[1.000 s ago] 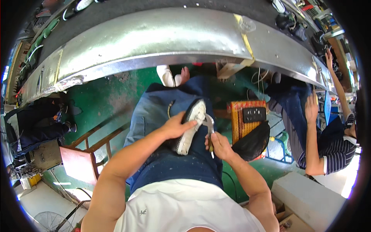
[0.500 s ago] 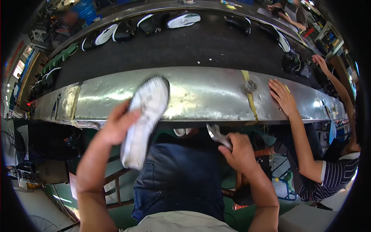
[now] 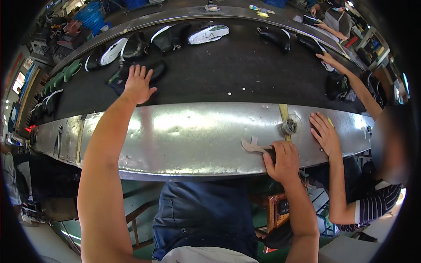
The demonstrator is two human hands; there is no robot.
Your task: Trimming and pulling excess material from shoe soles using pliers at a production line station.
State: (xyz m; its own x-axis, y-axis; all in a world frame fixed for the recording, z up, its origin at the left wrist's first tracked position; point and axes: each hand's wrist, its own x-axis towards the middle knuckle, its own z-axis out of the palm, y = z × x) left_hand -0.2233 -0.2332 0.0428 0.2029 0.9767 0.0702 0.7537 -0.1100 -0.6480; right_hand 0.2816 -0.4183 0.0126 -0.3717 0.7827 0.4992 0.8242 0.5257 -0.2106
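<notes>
While you lean over the belt:
Left hand (image 3: pixel 139 83): spread open on a dark shoe (image 3: pixel 154 70), eleven o'clock.
Right hand (image 3: pixel 285 160): closed around pincers (image 3: pixel 253 146), four o'clock.

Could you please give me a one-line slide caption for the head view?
Left hand reaches a black shoe on the dark conveyor belt; right hand grips a metal pincer tool.

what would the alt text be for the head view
A person's left hand reaches flat over a dark shoe on a black conveyor belt, while the right hand grips a metal tool on the steel ledge. More shoes lie along the belt, and a co-worker's hand rests on the ledge at right.
</notes>
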